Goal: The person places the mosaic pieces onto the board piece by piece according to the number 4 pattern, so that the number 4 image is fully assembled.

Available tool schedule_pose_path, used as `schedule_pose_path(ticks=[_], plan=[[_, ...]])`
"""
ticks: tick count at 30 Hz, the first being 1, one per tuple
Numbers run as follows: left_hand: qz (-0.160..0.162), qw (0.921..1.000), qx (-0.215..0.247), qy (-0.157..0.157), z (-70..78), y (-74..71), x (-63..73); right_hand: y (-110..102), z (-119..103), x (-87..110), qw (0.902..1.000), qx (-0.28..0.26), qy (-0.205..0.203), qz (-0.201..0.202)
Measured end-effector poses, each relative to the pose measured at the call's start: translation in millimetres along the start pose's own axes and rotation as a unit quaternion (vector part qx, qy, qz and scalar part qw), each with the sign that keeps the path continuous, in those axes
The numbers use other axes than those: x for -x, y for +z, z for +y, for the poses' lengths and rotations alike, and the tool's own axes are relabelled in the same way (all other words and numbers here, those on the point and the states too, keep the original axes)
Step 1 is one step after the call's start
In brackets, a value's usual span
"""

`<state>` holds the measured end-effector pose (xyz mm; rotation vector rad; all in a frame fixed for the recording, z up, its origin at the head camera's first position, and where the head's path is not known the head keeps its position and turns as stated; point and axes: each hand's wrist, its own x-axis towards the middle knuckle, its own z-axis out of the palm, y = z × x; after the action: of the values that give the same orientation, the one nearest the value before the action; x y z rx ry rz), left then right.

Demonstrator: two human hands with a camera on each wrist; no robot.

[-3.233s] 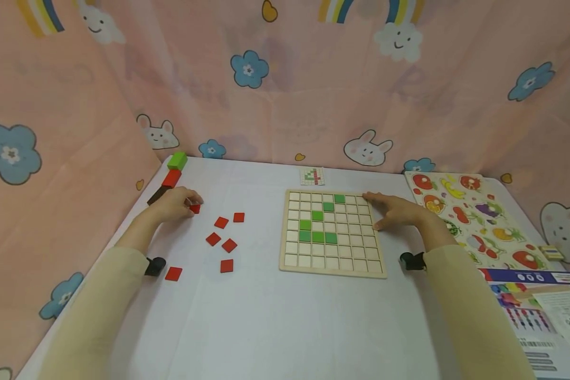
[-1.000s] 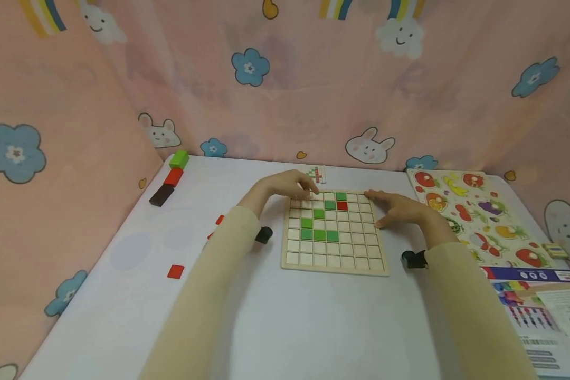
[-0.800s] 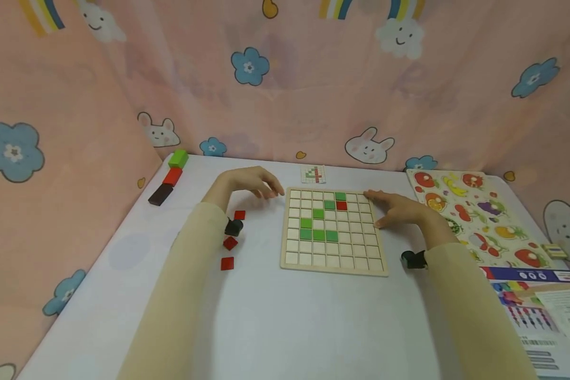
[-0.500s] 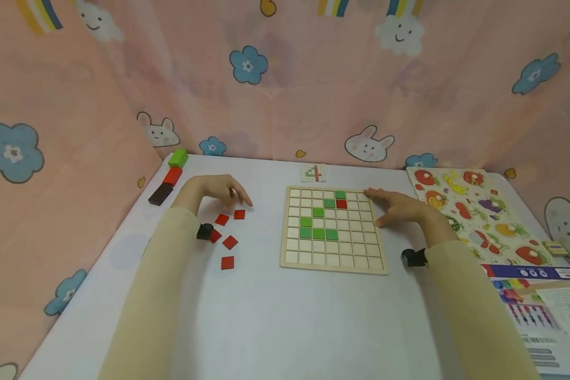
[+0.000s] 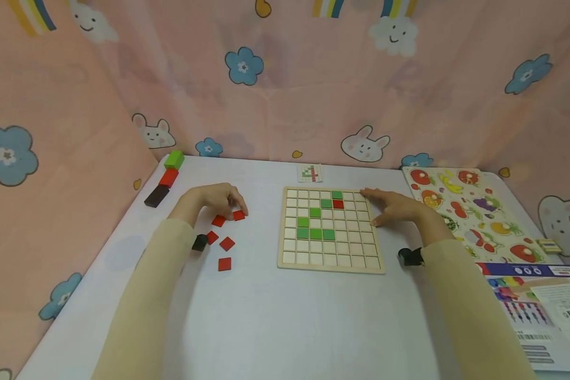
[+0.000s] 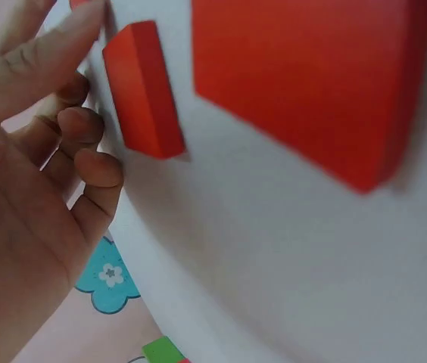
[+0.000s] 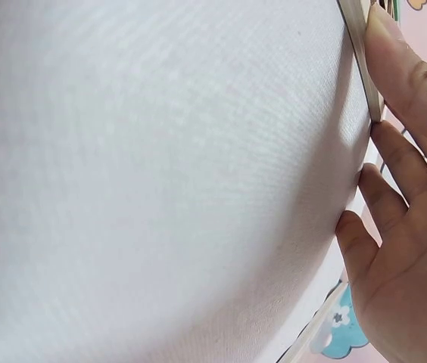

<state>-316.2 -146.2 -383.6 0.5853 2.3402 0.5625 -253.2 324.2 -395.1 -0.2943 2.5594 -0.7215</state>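
My left hand [image 5: 217, 199] reaches down over the left part of the table, its thumb and index finger on opposite sides of a red square tile [image 5: 238, 215]. In the left wrist view that tile [image 6: 77, 2] shows only at the top edge, by the fingertips, and the other fingers curl loosely. Several more red tiles [image 5: 226, 244] lie around it. My right hand [image 5: 395, 205] rests at the right edge of a wooden grid board [image 5: 332, 269], thumb and index finger touching the frame. On the board sit several green tiles [image 5: 315, 234] and one red tile [image 5: 338, 204].
A small pattern card [image 5: 310, 173] lies behind the board. Green [image 5: 173, 159], red [image 5: 169, 178] and dark brown [image 5: 157, 196] blocks line the far left edge. On the right are a fruit-picture board [image 5: 475, 216] and a printed box [image 5: 532, 316].
A red tile now sits on the board near the top green one. My left hand has gone from the board back left to a loose red tile. The right hand has stayed put.
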Motion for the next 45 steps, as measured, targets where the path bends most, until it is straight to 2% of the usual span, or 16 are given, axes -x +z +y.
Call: schedule_pose_path(ticks=[4,7,10,14,17,20,23,29,35,45], plan=[[0.033,0.9991,0.025,-0.004,0.4,2.8,-2.3,0,0,0.1,1.0,0.001,0.002,-0.001],[0.083,0.9961,0.027,0.01,2.8,4.2,-7.7,0,1,0.4,1.0,0.003,0.005,0.001],[0.146,0.9884,0.028,0.028,12.7,7.2,-15.8,-1,2,1.1,1.0,0.001,0.002,0.0],[0.226,0.9708,0.051,0.063,44.7,16.8,-30.6,-1,4,1.6,1.0,-0.005,-0.002,-0.003],[0.258,0.958,0.075,0.1,78.5,29.2,-42.7,0,5,1.6,1.0,-0.009,0.001,-0.003],[0.253,0.9545,0.093,0.128,112.3,44.8,-52.5,0,5,0.7,1.0,-0.008,0.001,-0.003],[0.231,0.9581,0.089,0.145,140.0,60.5,-61.0,0,6,-0.7,0.9999,-0.01,0.0,-0.005],[0.206,0.9634,0.051,0.163,177.9,82.3,-75.1,-1,5,-2.3,0.9999,-0.008,0.003,-0.007],[0.198,0.9678,0.017,0.154,194.8,95.3,-83.8,-1,4,-2.0,0.9999,-0.009,-0.001,-0.006],[0.211,0.9663,-0.042,0.142,201.2,99.0,-83.3,-1,5,-1.9,0.9999,-0.013,0.001,-0.007]])
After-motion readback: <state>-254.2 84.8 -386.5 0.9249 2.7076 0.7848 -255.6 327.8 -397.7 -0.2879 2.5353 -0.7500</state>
